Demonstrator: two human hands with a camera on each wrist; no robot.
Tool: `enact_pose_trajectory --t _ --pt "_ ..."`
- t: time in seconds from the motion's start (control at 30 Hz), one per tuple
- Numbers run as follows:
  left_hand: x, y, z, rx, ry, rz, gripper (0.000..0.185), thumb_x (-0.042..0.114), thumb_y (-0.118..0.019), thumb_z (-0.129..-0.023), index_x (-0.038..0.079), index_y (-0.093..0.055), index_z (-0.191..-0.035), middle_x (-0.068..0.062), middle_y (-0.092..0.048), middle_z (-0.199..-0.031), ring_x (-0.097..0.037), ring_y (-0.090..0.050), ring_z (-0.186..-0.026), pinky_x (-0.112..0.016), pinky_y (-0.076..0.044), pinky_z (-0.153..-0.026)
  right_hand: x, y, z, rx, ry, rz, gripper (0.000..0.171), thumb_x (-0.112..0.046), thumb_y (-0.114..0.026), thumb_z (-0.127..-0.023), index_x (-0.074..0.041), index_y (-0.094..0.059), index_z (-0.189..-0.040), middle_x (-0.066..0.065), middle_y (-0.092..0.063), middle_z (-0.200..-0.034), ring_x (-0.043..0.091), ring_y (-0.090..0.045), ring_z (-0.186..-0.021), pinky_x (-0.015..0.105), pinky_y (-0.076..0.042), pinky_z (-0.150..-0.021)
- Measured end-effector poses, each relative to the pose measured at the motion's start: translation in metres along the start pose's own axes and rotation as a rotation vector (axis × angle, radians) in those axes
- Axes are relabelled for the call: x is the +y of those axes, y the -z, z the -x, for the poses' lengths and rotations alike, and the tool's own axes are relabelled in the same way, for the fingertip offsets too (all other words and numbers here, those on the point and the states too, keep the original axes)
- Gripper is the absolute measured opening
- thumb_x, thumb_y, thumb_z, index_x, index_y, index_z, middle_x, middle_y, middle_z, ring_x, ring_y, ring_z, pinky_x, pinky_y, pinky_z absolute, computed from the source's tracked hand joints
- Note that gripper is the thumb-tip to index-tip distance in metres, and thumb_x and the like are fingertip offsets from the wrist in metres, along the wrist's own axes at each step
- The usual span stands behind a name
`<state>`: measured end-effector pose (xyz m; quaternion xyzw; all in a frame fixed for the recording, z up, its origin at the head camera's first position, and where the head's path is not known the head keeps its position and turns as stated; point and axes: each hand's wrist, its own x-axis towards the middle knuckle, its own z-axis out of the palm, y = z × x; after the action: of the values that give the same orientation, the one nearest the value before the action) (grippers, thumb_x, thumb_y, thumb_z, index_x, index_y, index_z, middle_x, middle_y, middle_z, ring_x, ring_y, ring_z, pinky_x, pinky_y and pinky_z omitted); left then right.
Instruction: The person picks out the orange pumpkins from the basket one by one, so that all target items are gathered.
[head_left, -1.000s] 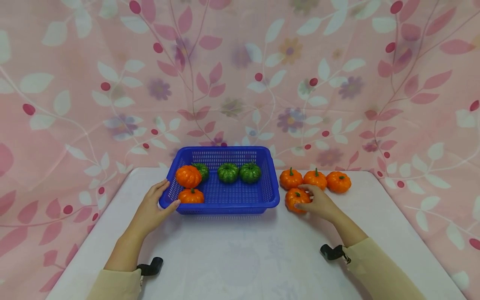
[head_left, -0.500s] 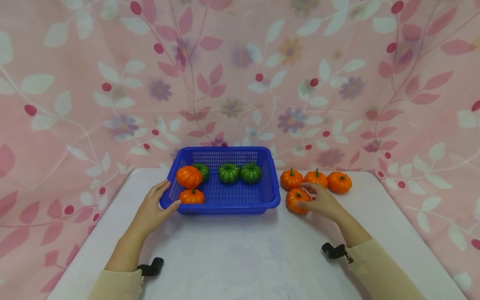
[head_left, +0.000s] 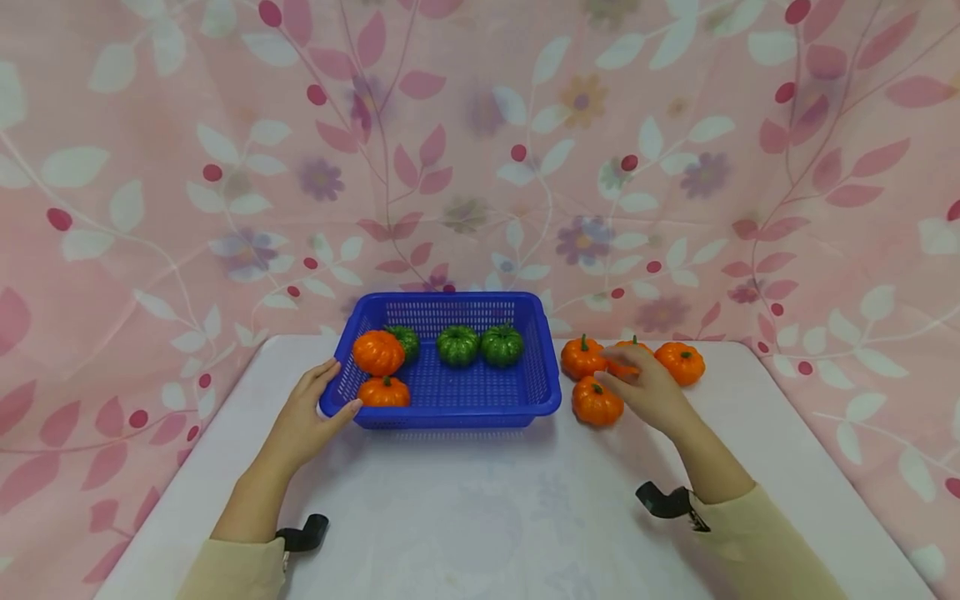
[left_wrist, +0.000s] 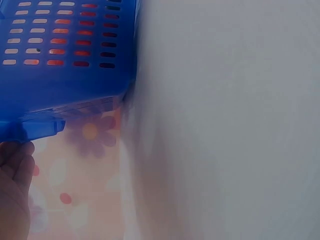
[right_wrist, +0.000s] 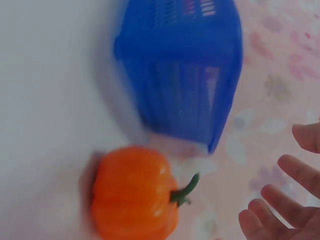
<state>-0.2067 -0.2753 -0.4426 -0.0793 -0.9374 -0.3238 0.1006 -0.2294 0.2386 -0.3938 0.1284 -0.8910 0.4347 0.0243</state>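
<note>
Fingers of right hand loose and spread, lifted off front pumpkin held a second ago, now over middle pumpkin of back row right of basket; nothing gripped, as right wrist view confirms with open fingertips clear of fruit. Front pumpkin left on worktop, just right of basket, apparently passed over rather than picked. Left hand unchanged at basket's front-left corner, thumb hooked over rim, fingers along side wall, steadying it. Inside basket: two orange pumpkins at left, three green pumpkins along back. Pumpkins small, glossy, ribbed, flattened rounds with stub green stems, likely plastic or foam. Basket rigid blue plastic, slotted mesh walls, rolled rim. Worktop draped in smooth pale cloth; floral pink curtain behind.
</note>
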Motion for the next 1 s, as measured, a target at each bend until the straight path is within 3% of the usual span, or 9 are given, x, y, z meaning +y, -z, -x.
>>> enact_pose_trajectory --t 0.2,0.33,0.57,0.87,1.0 --pt "-0.002 0.0 -0.001 0.008 -0.011 0.002 0.084 0.047 -0.07 -0.092 0.002 -0.036 -0.154 -0.016 -0.03 -0.159 -0.044 -0.029 -0.144 -0.068 -0.029 -0.11 -0.028 -0.014 -0.005 0.07 0.098 -0.096 0.038 -0.025 -0.068 -0.097 -0.004 -0.062 -0.128 0.016 -0.058 -0.131 0.035 -0.056 -0.122 0.056 -0.048 -0.101" --pt "-0.002 0.0 -0.002 0.003 -0.01 0.006 0.085 0.048 -0.07 -0.092 0.002 -0.035 -0.154 -0.016 -0.03 -0.16 -0.044 -0.028 -0.144 -0.068 -0.028 -0.11 -0.043 -0.024 -0.008 0.097 0.102 -0.15 0.033 -0.024 -0.067 -0.098 -0.009 -0.065 -0.127 0.014 -0.057 -0.131 0.037 -0.061 -0.115 0.05 -0.055 -0.093" --pt "0.0 -0.002 0.0 -0.005 -0.007 0.012 0.085 0.048 -0.071 -0.091 0.002 -0.037 -0.153 -0.016 -0.031 -0.159 -0.044 -0.029 -0.144 -0.067 -0.028 -0.111 -0.065 -0.048 -0.016 0.132 0.16 -0.21 0.03 -0.016 -0.067 -0.097 -0.001 -0.066 -0.122 0.016 -0.059 -0.128 0.034 -0.057 -0.117 0.052 -0.052 -0.098" --pt "0.0 -0.001 0.001 0.011 -0.012 0.01 0.083 0.046 -0.07 -0.092 0.0 -0.037 -0.153 -0.017 -0.031 -0.159 -0.044 -0.029 -0.144 -0.068 -0.028 -0.11 -0.088 -0.085 -0.039 0.16 0.261 -0.306 0.025 -0.015 -0.068 -0.096 -0.003 -0.067 -0.119 0.013 -0.064 -0.12 0.032 -0.059 -0.111 0.048 -0.053 -0.095" --pt "0.0 0.0 0.001 0.009 -0.013 0.009 0.083 0.045 -0.07 -0.092 0.0 -0.037 -0.153 -0.018 -0.031 -0.159 -0.045 -0.029 -0.143 -0.068 -0.028 -0.11 -0.102 -0.109 -0.048 0.146 0.262 -0.342 0.029 -0.016 -0.067 -0.097 -0.003 -0.064 -0.123 0.014 -0.062 -0.123 0.034 -0.058 -0.113 0.048 -0.052 -0.095"
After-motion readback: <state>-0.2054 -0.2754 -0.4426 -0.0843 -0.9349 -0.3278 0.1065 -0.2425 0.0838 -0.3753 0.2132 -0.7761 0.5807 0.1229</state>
